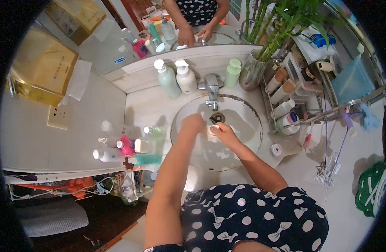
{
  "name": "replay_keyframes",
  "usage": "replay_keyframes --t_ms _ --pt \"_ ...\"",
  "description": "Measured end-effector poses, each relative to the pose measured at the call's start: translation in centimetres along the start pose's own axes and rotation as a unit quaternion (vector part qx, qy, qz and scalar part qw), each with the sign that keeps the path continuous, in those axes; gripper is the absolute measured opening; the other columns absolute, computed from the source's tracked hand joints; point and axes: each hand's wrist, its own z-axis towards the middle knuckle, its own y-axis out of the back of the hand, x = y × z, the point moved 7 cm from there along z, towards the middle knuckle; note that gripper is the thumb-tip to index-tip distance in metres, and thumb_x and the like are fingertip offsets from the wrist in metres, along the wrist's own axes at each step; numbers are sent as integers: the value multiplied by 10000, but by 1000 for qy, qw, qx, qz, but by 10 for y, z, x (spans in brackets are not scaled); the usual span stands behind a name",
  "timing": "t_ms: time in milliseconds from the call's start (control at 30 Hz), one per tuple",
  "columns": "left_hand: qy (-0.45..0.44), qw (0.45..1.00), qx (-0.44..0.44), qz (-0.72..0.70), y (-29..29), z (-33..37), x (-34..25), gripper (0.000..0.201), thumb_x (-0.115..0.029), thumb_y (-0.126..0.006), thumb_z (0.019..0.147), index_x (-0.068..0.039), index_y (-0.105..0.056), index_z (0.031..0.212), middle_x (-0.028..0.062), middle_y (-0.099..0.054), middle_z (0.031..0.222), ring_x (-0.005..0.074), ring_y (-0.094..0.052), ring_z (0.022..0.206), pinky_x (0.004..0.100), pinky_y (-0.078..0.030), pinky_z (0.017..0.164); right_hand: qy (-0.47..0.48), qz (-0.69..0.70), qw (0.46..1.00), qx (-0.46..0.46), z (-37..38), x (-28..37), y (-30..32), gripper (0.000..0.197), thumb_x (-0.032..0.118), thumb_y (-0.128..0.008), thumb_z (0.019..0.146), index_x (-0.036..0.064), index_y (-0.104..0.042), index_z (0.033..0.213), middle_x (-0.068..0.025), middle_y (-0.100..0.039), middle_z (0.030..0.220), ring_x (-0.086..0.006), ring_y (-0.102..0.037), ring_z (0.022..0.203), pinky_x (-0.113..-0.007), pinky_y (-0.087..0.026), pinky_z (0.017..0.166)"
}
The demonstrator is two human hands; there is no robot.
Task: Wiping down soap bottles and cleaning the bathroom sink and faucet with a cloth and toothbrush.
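My left hand [193, 123] is closed over the left part of the washbasin [248, 134], below the chrome tap [212, 86]. What its fingers hold, if anything, is hidden; a small dark tip shows just right of it. My right hand [227, 136] grips a small white cup-like object [212, 134], thumb on top, close beside the left hand. Its exact kind is unclear. Behind both hands the dark drain [218, 118] is partly visible. No running water can be made out from the spout.
Two pump bottles [169, 80] and a green bottle [233, 72] flank the tap. A glass vase [252, 71] holds bamboo stems. Several bottles crowd the counter's left, including a teal one [147, 160]. At right stands a wire rack [281, 119]; a mirror [138, 38] backs the counter.
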Motion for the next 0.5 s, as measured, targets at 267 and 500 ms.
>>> replay_keyframes --t_ms 267,500 --pt "150 908 -311 -238 128 -4 71 589 -307 -644 815 -33 -487 1312 230 -556 1295 382 -562 1168 445 -469 958 47 -23 997 52 -1 16 -11 340 202 -677 869 13 -594 1139 -45 -641 949 -106 -592 852 -282 -493 738" --pt "118 828 -382 -392 128 42 111 1032 -204 -831 629 26 -246 1448 254 -495 1350 370 -513 1236 381 -415 1031 21 -89 993 79 -16 29 -11 341 237 -654 877 25 -593 1137 -39 -632 913 -106 -575 825 -294 -483 727"
